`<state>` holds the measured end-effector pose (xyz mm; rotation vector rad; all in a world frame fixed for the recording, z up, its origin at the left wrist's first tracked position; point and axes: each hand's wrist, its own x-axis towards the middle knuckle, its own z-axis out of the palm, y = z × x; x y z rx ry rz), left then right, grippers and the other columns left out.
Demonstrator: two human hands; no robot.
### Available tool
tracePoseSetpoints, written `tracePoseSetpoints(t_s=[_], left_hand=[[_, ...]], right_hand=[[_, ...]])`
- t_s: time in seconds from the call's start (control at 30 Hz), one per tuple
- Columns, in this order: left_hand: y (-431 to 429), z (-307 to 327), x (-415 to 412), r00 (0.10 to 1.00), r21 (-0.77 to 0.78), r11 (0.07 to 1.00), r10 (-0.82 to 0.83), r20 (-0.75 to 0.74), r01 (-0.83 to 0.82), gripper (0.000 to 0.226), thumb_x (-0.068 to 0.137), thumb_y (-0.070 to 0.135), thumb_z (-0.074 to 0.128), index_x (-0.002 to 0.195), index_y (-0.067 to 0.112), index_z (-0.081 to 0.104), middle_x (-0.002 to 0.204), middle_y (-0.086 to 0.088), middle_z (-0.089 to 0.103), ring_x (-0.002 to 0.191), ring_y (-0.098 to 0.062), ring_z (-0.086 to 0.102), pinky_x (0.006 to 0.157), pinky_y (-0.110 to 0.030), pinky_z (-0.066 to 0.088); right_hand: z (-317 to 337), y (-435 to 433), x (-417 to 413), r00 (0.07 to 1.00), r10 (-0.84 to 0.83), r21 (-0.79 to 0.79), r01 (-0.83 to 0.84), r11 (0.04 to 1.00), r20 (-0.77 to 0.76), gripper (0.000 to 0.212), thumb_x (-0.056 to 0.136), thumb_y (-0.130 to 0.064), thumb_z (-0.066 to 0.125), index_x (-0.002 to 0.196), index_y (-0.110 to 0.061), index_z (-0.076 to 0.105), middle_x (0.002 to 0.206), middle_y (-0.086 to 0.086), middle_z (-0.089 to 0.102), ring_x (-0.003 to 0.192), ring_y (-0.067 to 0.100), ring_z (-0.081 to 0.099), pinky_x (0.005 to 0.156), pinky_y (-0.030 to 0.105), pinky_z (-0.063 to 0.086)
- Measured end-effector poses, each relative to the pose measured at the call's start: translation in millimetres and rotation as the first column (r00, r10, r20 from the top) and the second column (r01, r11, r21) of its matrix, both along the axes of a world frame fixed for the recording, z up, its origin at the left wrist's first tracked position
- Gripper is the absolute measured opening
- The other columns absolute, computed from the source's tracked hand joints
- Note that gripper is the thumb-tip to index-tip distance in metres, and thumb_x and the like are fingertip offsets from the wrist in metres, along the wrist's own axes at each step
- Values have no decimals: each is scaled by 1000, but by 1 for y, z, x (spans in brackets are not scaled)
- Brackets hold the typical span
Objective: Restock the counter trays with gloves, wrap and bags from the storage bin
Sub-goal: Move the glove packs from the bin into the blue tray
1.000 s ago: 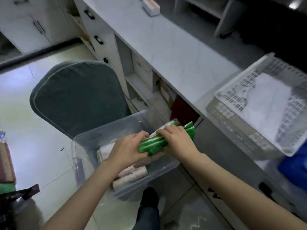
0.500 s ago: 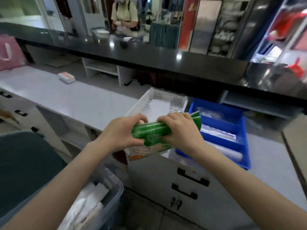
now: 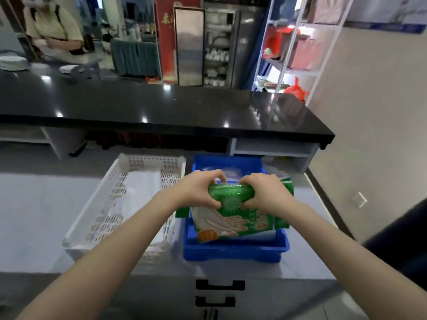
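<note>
My left hand (image 3: 197, 191) and my right hand (image 3: 263, 195) both grip the top edge of a stack of green glove packs (image 3: 240, 214) printed with a pale glove picture. The packs hang upright over the blue tray (image 3: 235, 250) on the grey counter, their lower edge down inside it. Clear packets lie at the tray's far end, partly hidden by my hands. To the left stands a white perforated tray (image 3: 111, 204) holding a pile of white bags (image 3: 141, 192). The storage bin is out of view.
A raised black countertop (image 3: 161, 107) runs across behind the trays, with open shelf recesses beneath it. Black drawer handles (image 3: 219, 285) sit below the counter's front edge. A person stands at the far left behind the black counter. A white wall is on the right.
Both hands lifted the green glove packs out of the clear storage bin, carried them up and right past the white tray, and now hold them over the blue tray.
</note>
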<state>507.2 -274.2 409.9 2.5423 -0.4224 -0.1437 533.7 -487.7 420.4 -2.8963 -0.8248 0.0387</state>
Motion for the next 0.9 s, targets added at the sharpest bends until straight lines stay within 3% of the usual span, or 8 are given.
tracePoseSetpoints(t_s=[0.17, 0.33, 0.47, 0.6, 0.7, 0.77, 0.83, 0.9], left_hand=[[13, -34, 41, 998, -39, 999, -20, -56, 18, 61, 54, 44, 77, 104, 45, 42, 90, 13, 62, 78, -7, 61, 70, -37, 55], [27, -51, 62, 992, -26, 996, -83, -99, 81, 86, 45, 62, 80, 118, 45, 37, 105, 20, 56, 92, -3, 56, 77, -27, 49], [35, -57, 79, 985, -116, 991, -82, -149, 65, 48, 73, 64, 64, 114, 45, 47, 105, 16, 62, 87, -5, 61, 78, -30, 52], [38, -57, 95, 991, -92, 994, -62, -116, 51, 29, 87, 41, 62, 115, 37, 54, 100, 5, 68, 81, -15, 66, 79, -39, 54], [41, -53, 106, 994, -130, 990, -63, -87, 51, 27, 87, 34, 65, 113, 34, 58, 107, 6, 67, 79, -4, 62, 78, -32, 53], [42, -49, 114, 997, -143, 988, -69, -43, 62, 26, 87, 32, 66, 111, 34, 59, 111, 8, 67, 81, 2, 58, 78, -26, 48], [41, -43, 123, 998, -135, 989, -59, -5, 58, 26, 86, 32, 66, 111, 34, 59, 112, 10, 66, 91, -4, 59, 83, -28, 47], [40, -38, 133, 998, -126, 990, -53, 22, 55, 25, 86, 33, 66, 110, 34, 60, 107, 12, 65, 86, -3, 60, 81, -31, 49]], right_hand=[[-30, 13, 32, 987, -94, 15, 96, 995, -131, 74, 66, -38, 80, 131, -32, 46, 128, -6, 59, 117, 19, 53, 98, 42, 41], [-53, 18, 38, 957, -117, -89, 96, 991, -266, 116, 60, -41, 84, 146, -42, 6, 151, -4, 35, 135, 22, 37, 106, 54, 32], [-65, 17, 43, 951, -92, -66, 76, 995, -296, 129, 57, -42, 86, 144, -50, -10, 155, -3, 26, 137, 23, 33, 106, 55, 30], [-56, 12, 59, 934, -69, 25, 83, 996, -349, 120, 51, -63, 80, 143, -54, 4, 140, -6, 34, 129, 19, 37, 108, 45, 35], [-43, 14, 79, 975, -61, 81, 79, 994, -212, 89, 64, -70, 68, 140, -46, 29, 113, -6, 38, 109, 17, 44, 97, 37, 43], [-38, 17, 93, 993, -43, 87, 53, 995, -109, 78, 72, -67, 63, 140, -40, 36, 119, -4, 41, 113, 19, 43, 100, 38, 40], [-34, 21, 106, 994, -11, 66, 18, 998, -108, 78, 74, -62, 66, 142, -37, 36, 136, -2, 41, 125, 20, 38, 105, 39, 35], [-30, 25, 120, 992, -6, 57, 14, 998, -129, 74, 77, -55, 68, 141, -34, 37, 136, -1, 48, 124, 22, 41, 100, 38, 36]])
